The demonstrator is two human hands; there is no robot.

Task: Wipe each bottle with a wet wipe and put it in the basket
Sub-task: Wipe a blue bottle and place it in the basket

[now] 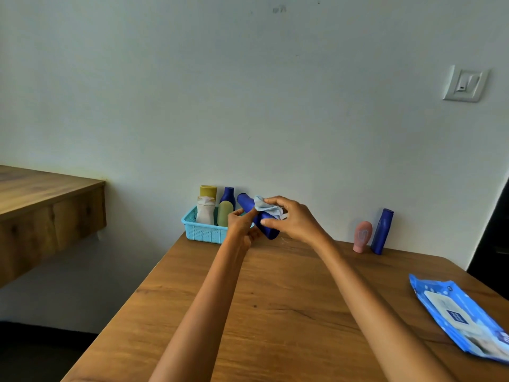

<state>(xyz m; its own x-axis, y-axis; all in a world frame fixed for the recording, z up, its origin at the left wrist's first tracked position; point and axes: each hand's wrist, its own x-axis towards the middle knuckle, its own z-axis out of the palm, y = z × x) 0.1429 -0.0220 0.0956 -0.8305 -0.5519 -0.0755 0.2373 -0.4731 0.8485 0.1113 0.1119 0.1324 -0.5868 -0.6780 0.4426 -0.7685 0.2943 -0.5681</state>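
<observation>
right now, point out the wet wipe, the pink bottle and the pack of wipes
wet wipe [266, 207], head view, on the crumpled middle of the cloth
pink bottle [363, 236], head view, on its body, at the pale mark
pack of wipes [451, 304], head view, on the white flap on top

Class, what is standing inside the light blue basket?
Four bottles stand in the basket: yellow-capped, white, dark blue, pale green. The basket wall and left hand hide their bases.

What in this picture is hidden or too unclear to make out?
Head view only:
- Middle of the held blue bottle: covered by the wet wipe and both hands.
- Basket right end: behind the left hand.
- Wipes pack: cut off by the right edge, print too small.
- Pink bottle label: blurred.
</observation>
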